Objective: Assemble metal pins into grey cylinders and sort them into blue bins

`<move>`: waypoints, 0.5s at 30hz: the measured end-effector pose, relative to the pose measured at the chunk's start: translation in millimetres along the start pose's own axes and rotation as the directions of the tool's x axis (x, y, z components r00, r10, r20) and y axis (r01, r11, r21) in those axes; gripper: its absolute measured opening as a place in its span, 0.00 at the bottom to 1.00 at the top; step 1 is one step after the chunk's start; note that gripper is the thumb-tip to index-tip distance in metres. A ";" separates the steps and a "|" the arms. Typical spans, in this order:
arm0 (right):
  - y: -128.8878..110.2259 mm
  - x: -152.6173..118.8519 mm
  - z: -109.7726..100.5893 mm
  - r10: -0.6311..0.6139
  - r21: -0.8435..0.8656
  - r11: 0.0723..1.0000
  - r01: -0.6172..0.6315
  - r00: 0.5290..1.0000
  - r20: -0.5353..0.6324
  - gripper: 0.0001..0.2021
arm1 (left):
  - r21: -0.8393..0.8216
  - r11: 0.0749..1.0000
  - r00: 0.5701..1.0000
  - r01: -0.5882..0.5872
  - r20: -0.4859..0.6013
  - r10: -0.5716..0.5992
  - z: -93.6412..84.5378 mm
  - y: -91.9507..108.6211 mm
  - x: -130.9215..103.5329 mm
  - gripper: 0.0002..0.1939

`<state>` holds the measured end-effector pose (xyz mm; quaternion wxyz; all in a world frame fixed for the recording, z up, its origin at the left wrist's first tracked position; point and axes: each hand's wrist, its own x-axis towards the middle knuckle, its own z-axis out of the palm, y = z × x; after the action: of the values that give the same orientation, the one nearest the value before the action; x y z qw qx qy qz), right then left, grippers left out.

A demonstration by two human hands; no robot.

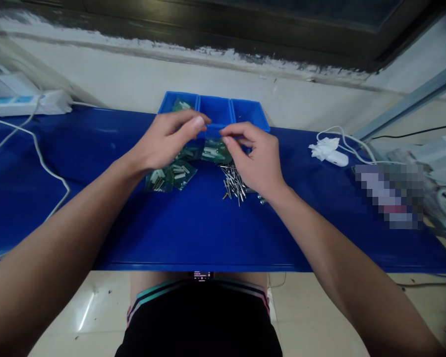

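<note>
My left hand (pixel 174 136) is closed in a pinch at the upper left of a small clear plastic bag (pixel 214 151). My right hand (pixel 254 156) pinches the same bag's upper right edge between thumb and forefinger. Greenish see-through film forms the bag, and whitish short pieces show inside it. Below my left hand lie similar filled bags (pixel 182 172) on the blue tabletop (pixel 193 228). A loose heap of thin metal pins or screws (pixel 235 184) lies under my right hand, which hides part of it.
Three joined blue bins (pixel 215 106) stand against the wall; the left one holds a bag. A white power strip (pixel 26 103) and cables are at the left. Crumpled white tissue (pixel 324 148), a white device (pixel 337 158) and plastic-wrapped items (pixel 442 173) lie at the right.
</note>
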<state>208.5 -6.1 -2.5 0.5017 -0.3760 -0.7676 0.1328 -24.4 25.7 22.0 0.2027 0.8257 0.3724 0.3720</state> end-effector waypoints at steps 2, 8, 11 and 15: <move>1.1 0.7 0.0 0.055 0.043 0.998 -0.054 0.998 -0.032 0.09 | -0.157 0.986 0.996 0.049 0.078 -0.037 7.2 4.5 -1.3 0.28; 9.4 3.9 -0.4 0.192 0.223 0.958 -0.180 0.981 -0.033 0.20 | -0.255 0.962 0.996 0.093 0.007 -0.094 22.0 -0.3 -1.7 0.21; 11.2 4.5 -1.0 0.274 0.296 0.910 -0.289 0.957 0.094 0.24 | -0.269 0.960 0.994 0.081 -0.044 -0.096 17.4 -0.8 -0.6 0.22; 8.3 5.7 -2.3 0.301 0.325 0.884 -0.336 0.941 0.153 0.23 | -0.292 0.948 0.992 0.124 0.003 -0.129 12.3 2.3 -1.2 0.22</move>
<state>213.0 3.2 -2.4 0.4932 -0.3958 -0.6834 0.3647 -14.5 22.6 14.9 0.3427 0.7582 0.3671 0.4158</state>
